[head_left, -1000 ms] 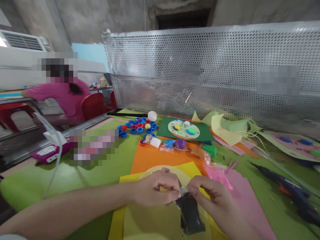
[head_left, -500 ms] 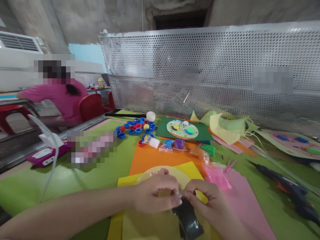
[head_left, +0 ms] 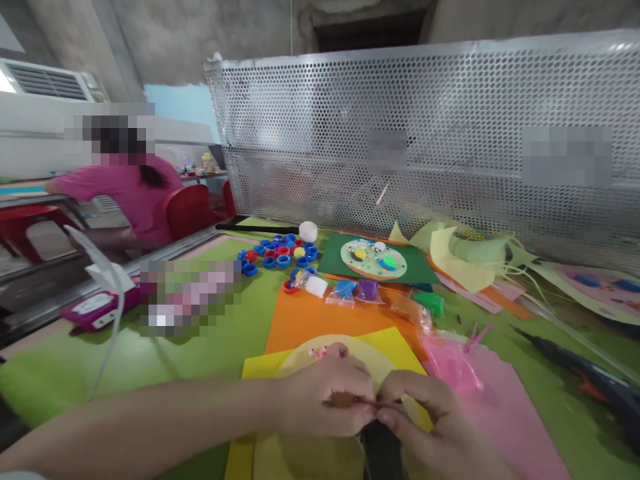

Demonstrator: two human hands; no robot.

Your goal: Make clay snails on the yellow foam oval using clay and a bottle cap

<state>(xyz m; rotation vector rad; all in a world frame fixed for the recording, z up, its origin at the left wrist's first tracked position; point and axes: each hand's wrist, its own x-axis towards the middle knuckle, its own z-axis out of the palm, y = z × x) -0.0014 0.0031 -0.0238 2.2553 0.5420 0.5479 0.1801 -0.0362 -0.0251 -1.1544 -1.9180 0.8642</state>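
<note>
My left hand (head_left: 327, 393) and my right hand (head_left: 427, 417) meet over the sheets, both closed in a pinch. Between them they grip the top edge of a clear packet of black clay (head_left: 382, 452), which hangs toward me. The fingers cover that edge, so I cannot see whether the packet is torn. Beneath the hands lies a pale yellow paper disc (head_left: 295, 453) with small pink and white bits near its far edge, resting on a yellow sheet (head_left: 395, 343). An orange sheet (head_left: 287, 317) is under that.
Beyond lie blue and red bottle caps (head_left: 283, 260), a packet of blue clay (head_left: 343, 291) and a decorated disc (head_left: 375, 259) on green paper. At right are a pink packet (head_left: 455, 363) and a glue gun (head_left: 580, 367). A purple power strip (head_left: 103, 307) sits left. A person (head_left: 125, 187) sits behind.
Both hands stay pinched on the packet's top edge, now pressed closer together, and the packet hangs straighter. The whole view has shifted slightly, so things appear farther right.
</note>
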